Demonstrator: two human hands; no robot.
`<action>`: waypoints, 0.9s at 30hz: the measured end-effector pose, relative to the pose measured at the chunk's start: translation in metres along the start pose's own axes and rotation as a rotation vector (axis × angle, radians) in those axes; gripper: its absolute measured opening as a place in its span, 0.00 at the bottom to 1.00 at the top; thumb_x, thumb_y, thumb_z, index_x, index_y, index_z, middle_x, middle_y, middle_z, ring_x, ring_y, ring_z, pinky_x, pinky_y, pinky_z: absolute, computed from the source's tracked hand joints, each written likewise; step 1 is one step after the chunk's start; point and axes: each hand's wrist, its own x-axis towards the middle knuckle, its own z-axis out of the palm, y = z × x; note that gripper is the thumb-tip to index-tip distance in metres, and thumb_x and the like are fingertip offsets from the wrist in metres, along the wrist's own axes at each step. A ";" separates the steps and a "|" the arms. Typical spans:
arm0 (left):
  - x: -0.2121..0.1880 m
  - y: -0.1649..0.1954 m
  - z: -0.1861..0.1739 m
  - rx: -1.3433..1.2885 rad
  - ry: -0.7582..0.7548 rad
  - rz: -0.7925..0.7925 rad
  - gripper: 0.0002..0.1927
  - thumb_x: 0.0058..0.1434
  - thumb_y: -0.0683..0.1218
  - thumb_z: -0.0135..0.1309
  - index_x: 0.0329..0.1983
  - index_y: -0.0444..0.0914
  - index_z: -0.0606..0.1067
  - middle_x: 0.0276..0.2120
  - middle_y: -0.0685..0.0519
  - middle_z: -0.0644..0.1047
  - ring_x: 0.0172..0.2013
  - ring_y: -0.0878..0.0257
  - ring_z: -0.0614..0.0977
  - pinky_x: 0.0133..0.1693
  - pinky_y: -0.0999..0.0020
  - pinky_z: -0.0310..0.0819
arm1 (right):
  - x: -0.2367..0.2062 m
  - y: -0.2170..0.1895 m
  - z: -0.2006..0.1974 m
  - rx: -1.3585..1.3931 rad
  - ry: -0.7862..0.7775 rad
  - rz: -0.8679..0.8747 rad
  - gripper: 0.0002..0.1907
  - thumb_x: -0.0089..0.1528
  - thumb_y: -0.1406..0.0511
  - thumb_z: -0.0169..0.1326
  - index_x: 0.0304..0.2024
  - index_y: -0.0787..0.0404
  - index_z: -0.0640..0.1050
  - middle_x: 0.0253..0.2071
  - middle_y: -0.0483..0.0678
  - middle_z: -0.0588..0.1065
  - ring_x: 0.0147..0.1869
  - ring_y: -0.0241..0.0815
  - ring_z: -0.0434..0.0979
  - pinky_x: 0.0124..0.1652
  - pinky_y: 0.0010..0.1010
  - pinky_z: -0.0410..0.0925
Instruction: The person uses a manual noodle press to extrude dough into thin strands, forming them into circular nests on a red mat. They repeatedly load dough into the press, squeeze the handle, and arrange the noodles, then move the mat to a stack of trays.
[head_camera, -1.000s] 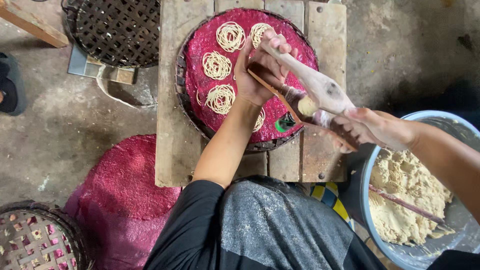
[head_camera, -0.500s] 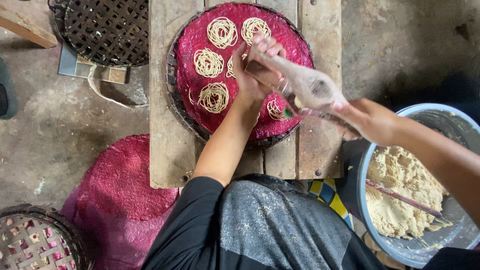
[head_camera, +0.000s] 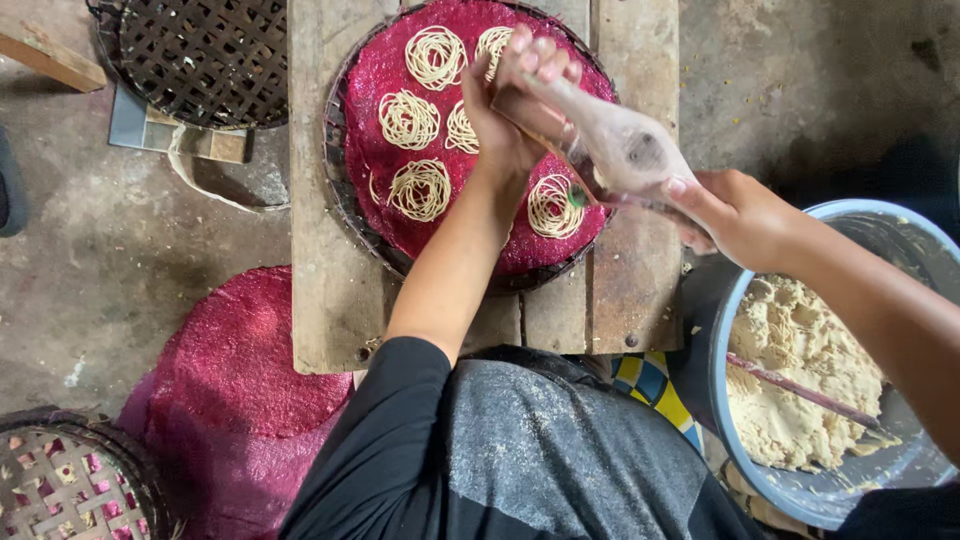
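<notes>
A round woven tray (head_camera: 345, 210) lined with pink mesh cloth sits on a wooden table (head_camera: 320, 280). Several coils of pale noodle strands (head_camera: 420, 190) lie on the cloth. My left hand (head_camera: 515, 105) grips the far end of a wooden noodle press (head_camera: 625, 150) over the tray. My right hand (head_camera: 735, 215) holds the press's near end, at the tray's right edge. One coil (head_camera: 553, 207) lies right under the press.
A blue-rimmed basin (head_camera: 730, 400) of pale dough with a stick (head_camera: 800, 390) in it stands at the right. A pile of pink mesh cloth (head_camera: 240, 370) lies on the floor at left. Dark woven trays sit at the top left (head_camera: 200, 60) and bottom left (head_camera: 60, 480).
Both hands and the press have shifted slightly up and right over the tray. Another coil now lies under the press at the tray's right side.
</notes>
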 end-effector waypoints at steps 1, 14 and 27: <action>0.006 0.003 -0.002 -0.014 -0.002 -0.010 0.20 0.69 0.63 0.37 0.41 0.45 0.70 0.33 0.58 0.73 0.38 0.63 0.75 0.50 0.62 0.74 | 0.003 0.003 -0.001 0.002 0.054 -0.052 0.37 0.71 0.43 0.34 0.42 0.70 0.75 0.29 0.54 0.74 0.34 0.45 0.72 0.38 0.39 0.68; -0.051 0.025 0.003 1.244 0.238 -0.988 0.43 0.69 0.72 0.19 0.76 0.41 0.52 0.45 0.46 0.85 0.19 0.70 0.63 0.22 0.75 0.61 | 0.030 0.044 0.009 0.258 0.134 -0.177 0.36 0.69 0.44 0.41 0.57 0.70 0.74 0.38 0.50 0.77 0.41 0.38 0.73 0.42 0.33 0.69; -0.004 0.063 0.056 0.434 0.208 -0.263 0.37 0.67 0.68 0.39 0.68 0.39 0.67 0.60 0.51 0.77 0.54 0.63 0.81 0.63 0.61 0.73 | 0.068 0.057 0.000 0.588 -0.137 -0.182 0.33 0.69 0.46 0.37 0.56 0.69 0.72 0.40 0.53 0.79 0.38 0.42 0.79 0.39 0.35 0.73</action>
